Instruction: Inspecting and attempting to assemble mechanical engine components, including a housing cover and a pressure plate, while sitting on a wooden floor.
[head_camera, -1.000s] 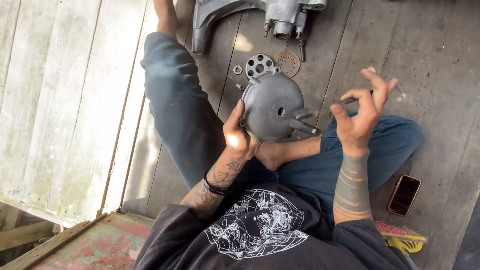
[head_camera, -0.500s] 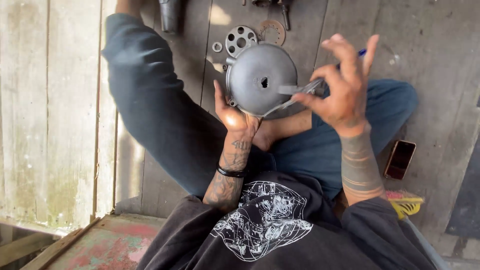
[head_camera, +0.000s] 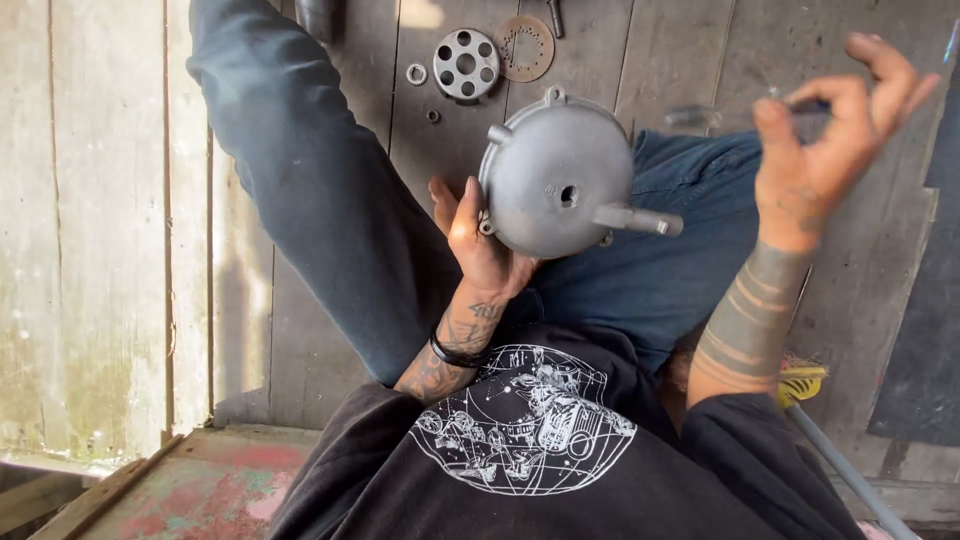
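Two hands are up over my lap as I watch from the head camera. My left hand (head_camera: 480, 245) cradles a round grey metal cover (head_camera: 560, 185) from below and from its left side, fingers (head_camera: 443, 200) spread along its rim and thumb against the edge. The cover faces up at me, with a small hole near its centre and a short stub shaft (head_camera: 640, 219) sticking out toward the right. It hangs above my blue-trousered legs, clear of the plank floor (head_camera: 110, 200).

My right hand (head_camera: 830, 140) is raised to the right, well apart from the cover. Its fingers (head_camera: 885, 65) are curled with the thumb pressed toward them, pinching something thin and dark; it is too blurred for me to name.

On the floor beyond the cover, toward the far edge, lie a round perforated disc (head_camera: 465, 64), a flat rusty ring (head_camera: 526, 47) just beside it, and a small toothed washer (head_camera: 416, 73) to the disc's left. A yellow brush head (head_camera: 800, 382) lies by my right elbow.
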